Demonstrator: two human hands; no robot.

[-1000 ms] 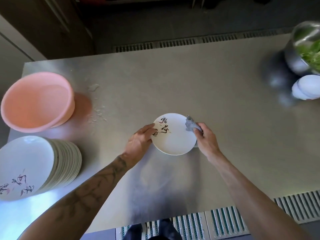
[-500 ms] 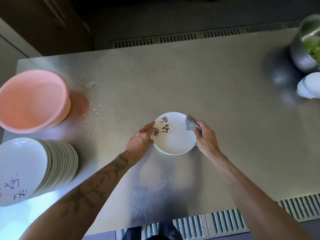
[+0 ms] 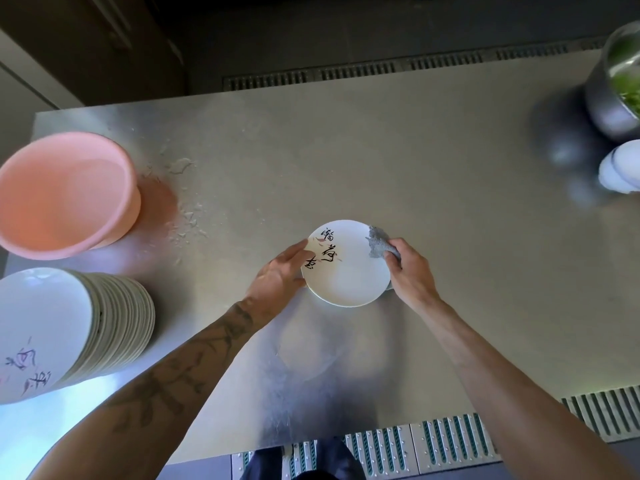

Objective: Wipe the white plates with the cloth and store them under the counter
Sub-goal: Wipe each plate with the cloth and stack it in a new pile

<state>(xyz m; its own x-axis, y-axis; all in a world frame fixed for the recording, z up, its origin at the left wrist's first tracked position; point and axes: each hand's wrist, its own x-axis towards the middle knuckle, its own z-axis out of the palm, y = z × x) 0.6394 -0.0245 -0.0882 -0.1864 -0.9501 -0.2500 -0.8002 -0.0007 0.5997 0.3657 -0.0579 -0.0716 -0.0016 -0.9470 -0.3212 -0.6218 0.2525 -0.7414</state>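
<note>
A white plate [image 3: 349, 275] with black brush characters is held a little above the steel counter [image 3: 433, 188] near its middle. My left hand [image 3: 278, 273] grips the plate's left rim, thumb on top. My right hand [image 3: 410, 271] holds the right rim and pinches a grey cloth [image 3: 378, 244] that lies on the plate's upper right edge. A tall stack of the same white plates [image 3: 69, 337] stands at the counter's near left corner.
A pink plastic basin [image 3: 65, 192] sits at the left, with water drops beside it. At the far right stand a steel pot with greens [image 3: 616, 84] and a white bowl [image 3: 621, 168]. Floor grating [image 3: 450, 441] runs below the counter's near edge.
The plate and both hands have barely shifted; the view has drifted slightly. The grips on the rim and the cloth are the same.
</note>
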